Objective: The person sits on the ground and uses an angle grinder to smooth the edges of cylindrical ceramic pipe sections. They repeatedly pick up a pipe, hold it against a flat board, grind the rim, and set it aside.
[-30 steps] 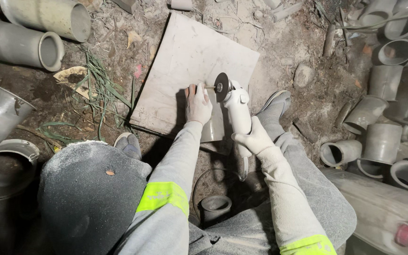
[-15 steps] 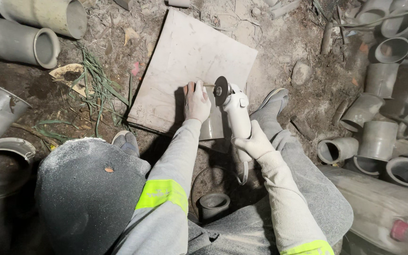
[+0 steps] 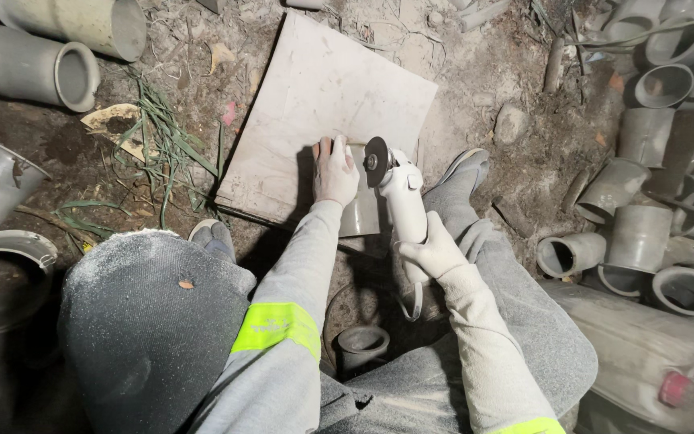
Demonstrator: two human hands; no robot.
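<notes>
My gloved left hand (image 3: 335, 171) presses down on a short grey pipe piece (image 3: 362, 210) that lies on a flat pale board (image 3: 323, 96) on the dirt. A white angle grinder (image 3: 402, 201) is gripped by my gloved right hand (image 3: 434, 253) around its body. Its dark disc (image 3: 376, 161) stands on edge just right of my left fingers, at the pipe piece's far end. My grey sleeves carry yellow reflective bands. My two shoes rest on either side of the board's near edge.
Large grey pipes (image 3: 58, 64) lie at the upper left, and several grey pipe fittings (image 3: 644, 225) are piled at the right. A pale plastic jerrycan with a red cap (image 3: 652, 362) lies at lower right. A small fitting (image 3: 361, 345) sits between my legs. Green leaves (image 3: 154, 153) litter the dirt.
Both hands and the grinder stay in the same place on the pipe piece. The view has shifted slightly; nothing else visibly moved.
</notes>
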